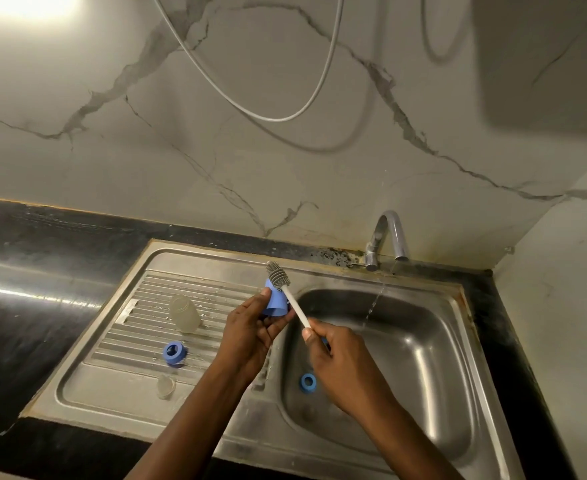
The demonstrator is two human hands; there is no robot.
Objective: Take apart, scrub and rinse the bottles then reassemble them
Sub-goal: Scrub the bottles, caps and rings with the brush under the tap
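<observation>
My left hand (250, 327) grips a blue bottle cap (275, 303) above the inner edge of the draining board. My right hand (337, 358) holds the white handle of a bottle brush (278, 273), whose grey bristled head lies against the top of the cap. A clear bottle body (183, 313) lies on its side on the ribbed draining board. A blue screw ring (173, 352) sits nearer on the board, and a clear teat (165, 386) lies below it. A second blue ring (307, 382) lies in the sink basin.
The steel sink (423, 358) has its basin on the right and its draining board (119, 341) on the left. A chrome tap (387, 237) at the back runs a thin stream into the basin. Dark countertop (25, 306) surrounds the sink. A white cable (278, 117) hangs before the marble wall.
</observation>
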